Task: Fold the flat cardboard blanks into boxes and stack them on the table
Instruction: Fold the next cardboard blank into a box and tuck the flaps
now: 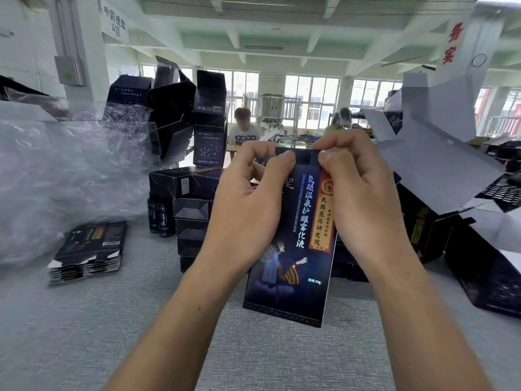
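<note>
- A big heap of clear plastic wrap (56, 170) lies on the far left of the grey table (84, 320).
- Just near it, on the table, sits a neat stack of flat blanks (87, 249). They are dark, with white edges showing.
- Two small dark bottles (159, 218) stand upright a bit to the right of the stack.
- Beside the bottles is a pile of folded boxes (191, 230), one on top of the other.
- Far behind them, more dark open boxes (208, 117) tower up high, with their flaps sticking out.
- A person (244, 131) sits far away by the windows.
- The left hand (248, 204) holds the top of a tall dark box (293, 249) in the middle. Its fingers curl round the top and its thumb pinches the top flap.
- The box is up in the air above the table, tilted a little. A picture of a lady is on its front.
- The right hand (363, 193) pinches the same top flap from the other side, thumb on the front.
- On the right lie big unfolded cartons (434, 170), grey on the inside.
</note>
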